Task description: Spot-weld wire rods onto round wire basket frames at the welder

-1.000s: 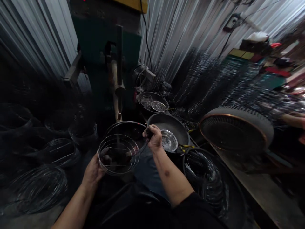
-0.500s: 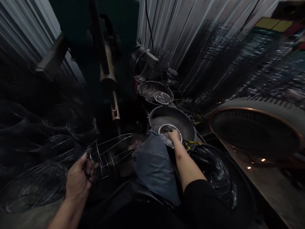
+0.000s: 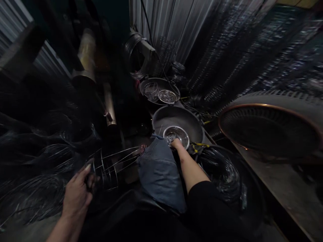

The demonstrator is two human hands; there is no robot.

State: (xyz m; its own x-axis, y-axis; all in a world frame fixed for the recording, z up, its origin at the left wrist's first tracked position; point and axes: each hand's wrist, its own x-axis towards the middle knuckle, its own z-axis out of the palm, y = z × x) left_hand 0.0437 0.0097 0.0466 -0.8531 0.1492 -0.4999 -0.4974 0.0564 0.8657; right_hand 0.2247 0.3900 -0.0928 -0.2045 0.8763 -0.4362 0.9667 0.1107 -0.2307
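Note:
My left hand grips a wire frame of rings, held low at the left and tipped on its side. My right hand reaches into a small shiny steel bowl that sits inside a large dark pan; its fingers are hidden in the bowl among small metal bits. My knee in blue denim lies between the two hands.
A second pan with wire parts stands farther back. A round fan guard lies at the right. Coils of wire lie beside my right arm, and more wire rings pile at the left. Machine rods hang ahead.
My right hand let go of the wire frame and went to the steel bowl. My left hand lowered the frame down and to the left. The view tilted downward.

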